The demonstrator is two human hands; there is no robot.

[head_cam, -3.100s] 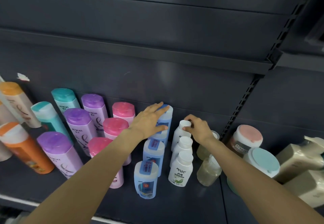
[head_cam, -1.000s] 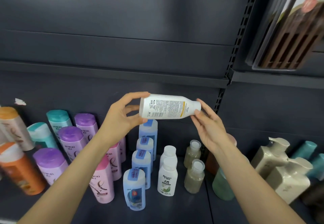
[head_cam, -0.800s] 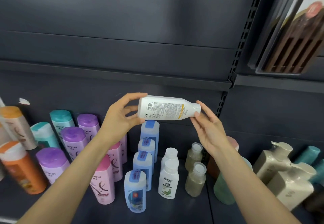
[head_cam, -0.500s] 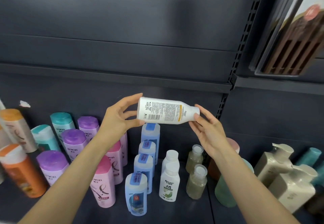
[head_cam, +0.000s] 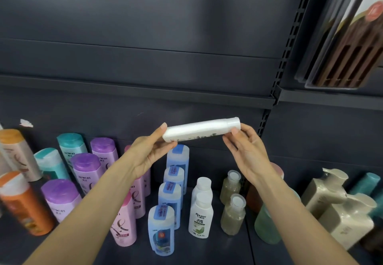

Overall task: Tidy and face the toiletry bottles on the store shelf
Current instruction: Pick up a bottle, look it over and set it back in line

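I hold the white bottle (head_cam: 199, 130) sideways in the air, its cap toward my right hand (head_cam: 246, 152), which pinches the cap end; my left hand (head_cam: 147, 152) pinches the base. Its print is too blurred to read. Below my hands on the shelf (head_cam: 207, 248) stands a white bottle marked "Rocien" (head_cam: 200, 217), with blue bottles (head_cam: 165, 200) just left of it.
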